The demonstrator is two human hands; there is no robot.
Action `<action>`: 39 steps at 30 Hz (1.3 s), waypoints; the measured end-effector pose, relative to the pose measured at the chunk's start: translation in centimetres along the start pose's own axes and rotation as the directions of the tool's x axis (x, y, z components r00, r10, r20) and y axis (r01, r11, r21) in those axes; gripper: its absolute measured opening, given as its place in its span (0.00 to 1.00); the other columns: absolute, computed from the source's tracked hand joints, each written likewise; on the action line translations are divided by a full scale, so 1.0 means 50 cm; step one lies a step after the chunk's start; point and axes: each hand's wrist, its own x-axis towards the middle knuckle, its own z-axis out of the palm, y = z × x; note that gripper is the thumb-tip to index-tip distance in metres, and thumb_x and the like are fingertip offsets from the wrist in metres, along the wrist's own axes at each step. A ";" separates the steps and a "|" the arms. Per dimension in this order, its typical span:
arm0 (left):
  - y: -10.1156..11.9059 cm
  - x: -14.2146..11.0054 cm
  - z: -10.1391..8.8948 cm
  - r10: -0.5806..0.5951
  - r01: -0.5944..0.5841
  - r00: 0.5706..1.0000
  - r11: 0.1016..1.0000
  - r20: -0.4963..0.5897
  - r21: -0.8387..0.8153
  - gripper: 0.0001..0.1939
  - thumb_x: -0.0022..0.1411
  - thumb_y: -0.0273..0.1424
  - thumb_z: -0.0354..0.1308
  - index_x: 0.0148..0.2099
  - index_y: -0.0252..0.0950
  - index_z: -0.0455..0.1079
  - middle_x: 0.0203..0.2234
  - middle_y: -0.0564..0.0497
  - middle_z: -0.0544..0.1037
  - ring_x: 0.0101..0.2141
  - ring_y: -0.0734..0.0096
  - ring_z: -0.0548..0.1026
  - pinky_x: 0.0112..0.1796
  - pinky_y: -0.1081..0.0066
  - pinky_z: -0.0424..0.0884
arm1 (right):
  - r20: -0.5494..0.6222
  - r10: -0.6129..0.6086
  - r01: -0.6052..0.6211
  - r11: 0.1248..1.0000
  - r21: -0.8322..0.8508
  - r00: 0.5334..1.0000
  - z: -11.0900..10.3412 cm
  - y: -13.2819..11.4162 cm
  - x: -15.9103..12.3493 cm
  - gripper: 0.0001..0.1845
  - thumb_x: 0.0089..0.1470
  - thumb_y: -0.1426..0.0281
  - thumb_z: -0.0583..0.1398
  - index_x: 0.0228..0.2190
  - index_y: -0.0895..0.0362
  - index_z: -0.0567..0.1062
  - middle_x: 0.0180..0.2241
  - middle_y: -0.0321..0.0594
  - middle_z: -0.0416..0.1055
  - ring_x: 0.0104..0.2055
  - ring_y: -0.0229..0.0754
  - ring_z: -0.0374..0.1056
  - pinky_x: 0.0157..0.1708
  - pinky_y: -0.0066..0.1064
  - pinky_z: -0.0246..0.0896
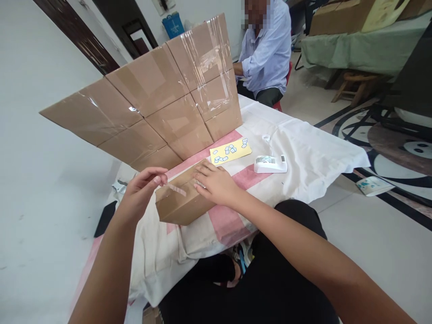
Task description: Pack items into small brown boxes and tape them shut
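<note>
Two bare hands meet over a long, low box of matte brown cardboard (189,209), which lies on the table nearest the wearer, its edges straight and its near side plain. From my remote seat I see the left hand (145,186) with thumb and forefinger drawn together on a narrow, glossy strip of clear tape (177,190), which slants down toward the box's top. The right hand (216,184) grasps nothing that I can make out; it lies palm down, fingers spread, against the box's upper face.

Directly beyond the box rises a tall, slanting panel of brown cardboard (175,108) — rectangular sections joined along dark seams, with shiny, wrinkled bands of clear tape catching the light. It hides part of what lies behind it and limits the room on the far side.

Just past the right hand I find a flat yellow card (232,152) with blue-outlined shapes on it, then a smooth white plastic tape dispenser (270,164) and a small white ring (266,138). All sit on a creased cream cloth with pink bands (290,144), its folds uneven around them.

Farther off, a person in a pale blue shirt (268,56) sits at the table's far side. Behind stand a green-draped table (340,51) and a wooden stool (356,85) — both well apart from the hands. A thin printed booklet (374,185) lies on the floor.
</note>
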 end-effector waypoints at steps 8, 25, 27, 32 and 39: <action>-0.010 0.009 0.015 -0.047 -0.006 0.988 0.938 0.146 0.347 0.24 0.62 0.45 0.62 0.57 0.46 0.66 0.34 0.53 0.73 0.38 0.65 0.71 0.37 0.68 0.64 | -0.008 -0.005 0.005 1.000 -0.025 1.000 0.002 0.002 -0.002 0.19 0.68 0.63 0.55 0.53 0.59 0.76 0.60 0.52 0.68 0.67 0.56 0.55 0.55 0.50 0.63; -0.068 0.046 0.010 -0.045 -0.107 0.955 0.870 0.293 0.482 0.31 0.62 0.48 0.60 0.63 0.46 0.62 0.42 0.51 0.72 0.41 0.63 0.70 0.46 0.61 0.69 | -0.007 -0.010 0.010 0.999 -0.030 1.000 0.004 0.003 -0.002 0.20 0.69 0.63 0.54 0.55 0.59 0.75 0.61 0.51 0.68 0.68 0.56 0.54 0.56 0.50 0.61; -0.079 0.048 0.008 -0.074 -0.090 0.965 0.807 0.251 0.583 0.37 0.60 0.52 0.60 0.67 0.46 0.59 0.46 0.47 0.71 0.48 0.56 0.70 0.53 0.54 0.66 | -0.002 -0.008 0.008 0.999 -0.039 1.000 0.003 0.003 -0.002 0.20 0.69 0.63 0.54 0.54 0.59 0.75 0.61 0.50 0.68 0.68 0.55 0.54 0.56 0.49 0.62; -0.106 0.052 0.014 -0.226 0.128 0.966 0.840 0.125 0.528 0.43 0.54 0.57 0.62 0.67 0.44 0.61 0.58 0.44 0.70 0.59 0.47 0.66 0.60 0.51 0.62 | -0.004 -0.004 0.004 0.999 -0.053 1.000 0.003 0.004 -0.002 0.19 0.68 0.62 0.55 0.54 0.58 0.75 0.61 0.51 0.69 0.67 0.54 0.56 0.54 0.47 0.63; -0.098 0.051 0.035 -0.249 0.163 0.960 0.865 0.125 0.474 0.29 0.65 0.54 0.47 0.54 0.38 0.72 0.54 0.45 0.76 0.54 0.51 0.72 0.60 0.52 0.63 | 0.000 0.006 -0.006 0.999 -0.044 1.000 0.000 -0.001 -0.004 0.19 0.67 0.63 0.56 0.53 0.59 0.75 0.61 0.52 0.68 0.67 0.55 0.55 0.54 0.48 0.64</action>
